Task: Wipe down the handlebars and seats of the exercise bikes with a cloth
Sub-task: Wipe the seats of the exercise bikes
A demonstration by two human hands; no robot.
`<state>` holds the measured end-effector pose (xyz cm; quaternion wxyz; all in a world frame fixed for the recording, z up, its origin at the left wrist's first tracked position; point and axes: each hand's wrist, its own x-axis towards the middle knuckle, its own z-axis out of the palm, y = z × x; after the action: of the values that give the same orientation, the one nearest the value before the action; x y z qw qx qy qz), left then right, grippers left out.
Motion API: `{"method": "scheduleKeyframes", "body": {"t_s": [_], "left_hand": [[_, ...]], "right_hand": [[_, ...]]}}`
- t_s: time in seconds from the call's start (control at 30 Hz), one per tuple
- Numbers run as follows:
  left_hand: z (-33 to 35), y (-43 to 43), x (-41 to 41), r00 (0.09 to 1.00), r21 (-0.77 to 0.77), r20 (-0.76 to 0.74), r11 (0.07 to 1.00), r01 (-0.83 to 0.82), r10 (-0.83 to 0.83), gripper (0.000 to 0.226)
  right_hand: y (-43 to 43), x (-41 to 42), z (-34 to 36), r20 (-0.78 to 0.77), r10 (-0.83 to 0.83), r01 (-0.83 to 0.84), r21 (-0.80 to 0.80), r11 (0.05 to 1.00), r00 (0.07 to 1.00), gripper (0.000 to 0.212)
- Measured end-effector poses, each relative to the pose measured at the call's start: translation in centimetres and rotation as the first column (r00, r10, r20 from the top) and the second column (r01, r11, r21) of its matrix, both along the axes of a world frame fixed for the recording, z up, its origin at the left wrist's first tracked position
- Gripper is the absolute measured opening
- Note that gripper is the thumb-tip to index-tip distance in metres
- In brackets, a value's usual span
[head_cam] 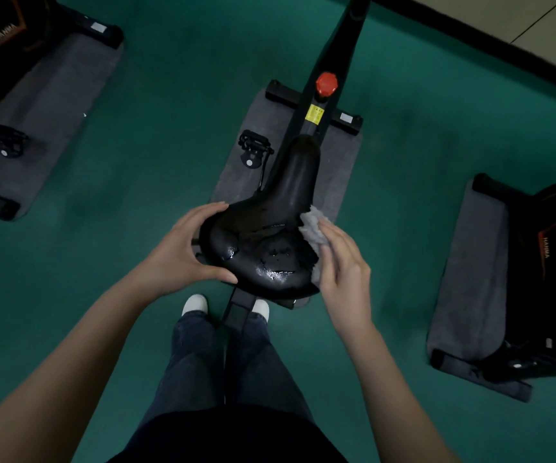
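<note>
At frame centre, the seat ran nose-up toward the upper frame. The left hand curled around its left rear edge. The right hand pressed a grey cloth against the right flank, wet surface lying just leftward.

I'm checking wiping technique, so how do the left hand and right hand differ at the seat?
The left hand is bare and grips the seat's left edge, fingers and thumb curled round it; the right hand holds a grey cloth against the seat's right side. The left hand seems to steady, the right hand to wipe. Both are at the seat's wide rear part.
</note>
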<state>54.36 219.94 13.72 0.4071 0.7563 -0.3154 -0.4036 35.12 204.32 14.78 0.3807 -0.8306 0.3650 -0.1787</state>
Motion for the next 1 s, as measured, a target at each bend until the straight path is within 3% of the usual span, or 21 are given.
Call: {"method": "scheduleKeyframes", "body": {"t_s": [0.13,0.27,0.33,0.5,0.63,0.7,0.9,1.0], "left_hand": [[0.1,0.1,-0.1,1.0,-0.002,0.017,1.0,-0.012,0.012,0.104],[0.2,0.0,-0.2,1.0,-0.013,0.009,1.0,-0.015,0.015,0.103],[0.2,0.1,-0.3,1.0,-0.012,0.019,1.0,-0.014,0.014,0.103],[0.0,0.2,-0.3,1.0,-0.025,0.014,0.999,-0.025,0.025,0.102],[-0.2,0.2,-0.2,1.0,-0.042,-0.01,0.999,-0.027,0.027,0.1],[-0.3,0.3,-0.3,1.0,-0.056,-0.007,0.998,-0.023,0.023,0.099],[-0.8,0.6,0.0,1.0,-0.07,0.022,0.997,0.016,-0.015,0.102],[-1.0,0.7,0.2,0.996,-0.085,0.074,0.995,0.06,-0.053,0.107]], "right_hand": [[2.6,0.0,-0.2,0.028,-0.169,0.171,-0.087,0.981,0.985,0.034],[4.9,-0.1,-0.1,0.078,0.112,-0.094,-0.206,0.974,0.991,0.037],[3.6,-0.3,-0.2,0.043,0.161,-0.15,-0.195,0.969,0.986,0.042],[2.7,0.7,-0.1,0.026,-0.157,0.159,-0.132,0.978,0.987,0.035],[7.0,1.2,0.0,0.076,0.103,-0.081,-0.248,0.965,0.992,0.039],[6.4,2.0,0.3,0.067,0.144,-0.123,-0.254,0.959,0.987,0.035],[3.6,5.9,0.9,0.018,-0.121,0.122,-0.192,0.974,0.993,0.035],[6.3,6.7,1.1,0.009,-0.065,0.066,-0.25,0.966,0.998,0.036]]}}
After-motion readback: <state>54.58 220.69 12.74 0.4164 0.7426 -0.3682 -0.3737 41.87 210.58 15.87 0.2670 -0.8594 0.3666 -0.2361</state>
